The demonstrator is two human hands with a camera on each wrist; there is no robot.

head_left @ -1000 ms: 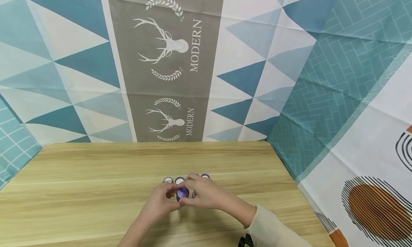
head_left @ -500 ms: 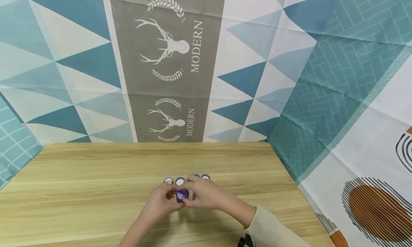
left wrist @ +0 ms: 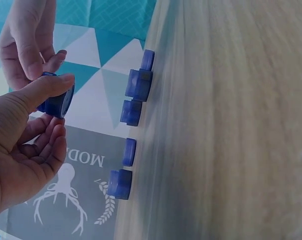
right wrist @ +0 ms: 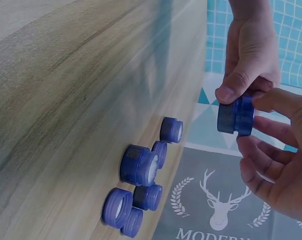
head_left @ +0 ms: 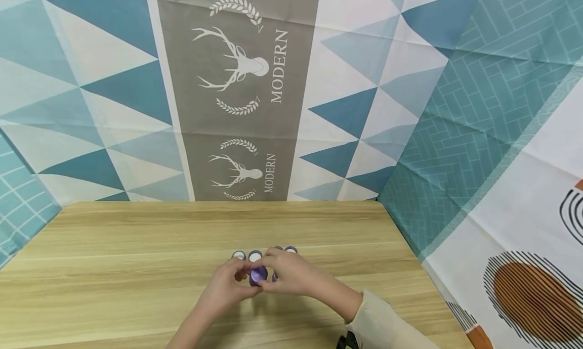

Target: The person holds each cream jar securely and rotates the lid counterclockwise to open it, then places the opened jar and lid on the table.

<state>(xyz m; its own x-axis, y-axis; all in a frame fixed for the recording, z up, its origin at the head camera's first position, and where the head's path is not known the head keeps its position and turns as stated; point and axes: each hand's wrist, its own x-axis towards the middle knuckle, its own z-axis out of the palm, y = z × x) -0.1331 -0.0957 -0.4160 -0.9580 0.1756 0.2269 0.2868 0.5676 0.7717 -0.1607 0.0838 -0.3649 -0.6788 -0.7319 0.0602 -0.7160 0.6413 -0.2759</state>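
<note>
Both hands meet above the wooden counter (head_left: 114, 248), a little right of its middle and toward its near edge. Between them is a small purple jar (head_left: 258, 274), lifted clear of the counter surface. The left hand (head_left: 226, 287) pinches the jar from the left, thumb on its rim and curled fingers beneath it. The right hand (head_left: 291, 274) pinches it from the right, thumb and fingertips closed round the other end. In the right wrist view the jar (right wrist: 235, 115) shows as a short cylinder caught between the left hand's (right wrist: 252, 50) thumb and the right hand's (right wrist: 278, 160) fingers. The left wrist view shows the same jar (left wrist: 56, 101) under the left hand's (left wrist: 23, 145) thumb, with the right hand (left wrist: 28, 37) just beyond.

On the counter, just far of the hands, lies a loose cluster of small purple jars and lids (right wrist: 141, 185). Several sit open side up, showing white interiors (head_left: 254, 256). None of these touches either hand.

A beige sleeve (head_left: 387, 323) covers the right forearm. Patterned cloth with triangles and a deer motif (head_left: 237, 66) hangs behind the counter.
</note>
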